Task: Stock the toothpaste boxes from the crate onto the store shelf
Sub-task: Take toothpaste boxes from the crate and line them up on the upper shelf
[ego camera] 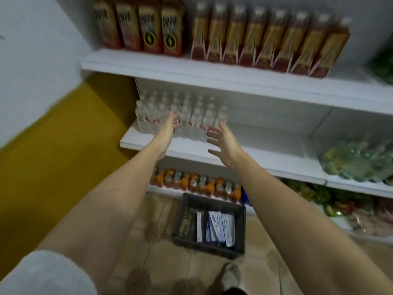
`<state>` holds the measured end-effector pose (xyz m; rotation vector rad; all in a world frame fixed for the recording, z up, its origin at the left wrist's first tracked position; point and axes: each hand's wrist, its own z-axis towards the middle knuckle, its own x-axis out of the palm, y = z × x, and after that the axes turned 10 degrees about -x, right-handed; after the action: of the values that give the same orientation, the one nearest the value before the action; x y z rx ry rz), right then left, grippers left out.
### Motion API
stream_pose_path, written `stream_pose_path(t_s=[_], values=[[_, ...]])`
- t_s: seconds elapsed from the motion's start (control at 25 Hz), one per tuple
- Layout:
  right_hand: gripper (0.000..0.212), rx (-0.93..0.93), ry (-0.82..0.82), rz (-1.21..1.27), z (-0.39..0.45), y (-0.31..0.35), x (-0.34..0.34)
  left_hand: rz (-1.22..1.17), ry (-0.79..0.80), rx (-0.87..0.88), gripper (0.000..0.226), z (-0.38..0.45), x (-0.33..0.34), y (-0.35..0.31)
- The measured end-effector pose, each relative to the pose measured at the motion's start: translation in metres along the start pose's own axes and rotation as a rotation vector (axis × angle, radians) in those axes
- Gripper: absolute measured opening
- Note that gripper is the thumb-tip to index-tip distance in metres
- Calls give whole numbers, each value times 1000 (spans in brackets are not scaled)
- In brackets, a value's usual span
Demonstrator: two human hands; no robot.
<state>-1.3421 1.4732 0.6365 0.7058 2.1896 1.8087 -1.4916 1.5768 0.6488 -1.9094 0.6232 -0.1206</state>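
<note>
Both arms are stretched out toward the middle shelf (244,156). The left hand (168,129) has its fingers loose and spread, reaching right up against the block of clear water bottles (182,118), and whether it actually touches them I cannot tell through the blur. The right hand (223,143) hangs slack just in front of the same bottles, palm turned inward, holding nothing. Set like that, one at each side, they look ready to slide the bottles left and make more room on the bare stretch of shelf to the right.

The toothpaste boxes (217,228) are all down in the dark plastic crate (240,226) on the tiled floor (165,262), standing on edge in a row at its right side, directly below the arms. None is on the shelf yet, so stocking seems barely begun. Red juice cartons (265,39) fill the top shelf, orange bottles (195,184) the bottom one.
</note>
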Motion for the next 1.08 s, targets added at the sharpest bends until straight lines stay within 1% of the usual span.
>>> stream_pose_path(t_s=[0.08,0.24,0.36,0.44,0.48,0.6,0.72,0.76,0.84,0.88,0.92,1.0,1.08], values=[[58,69,5,-35,0,-40,-17,7,13,-85,61,12,27,37],[62,204,34,-42,10,-116,-75,14,63,-238,60,42,85,102],[58,324,-5,-62,24,-172,-121,-46,99,-397,70,69,128,156],[58,403,-27,-90,32,-210,-145,-28,145,-488,64,80,153,192],[58,455,-31,-101,34,-228,-155,21,166,-520,61,84,161,209],[55,613,-29,-105,44,-294,-179,95,149,-637,54,111,189,275],[49,743,-56,-95,62,-381,-187,64,91,-776,41,152,213,366],[43,777,-81,-94,67,-417,-187,53,79,-830,37,166,221,404],[25,810,-118,-143,79,-492,-186,46,95,-895,29,195,238,480],[22,818,-115,-181,85,-528,-184,65,125,-902,21,212,244,516],[23,820,-110,-219,93,-570,-181,91,144,-897,14,231,252,556],[27,800,-69,-313,109,-640,-174,122,141,-876,13,268,263,622],[26,753,41,-403,128,-699,-165,154,137,-838,17,297,274,676]])
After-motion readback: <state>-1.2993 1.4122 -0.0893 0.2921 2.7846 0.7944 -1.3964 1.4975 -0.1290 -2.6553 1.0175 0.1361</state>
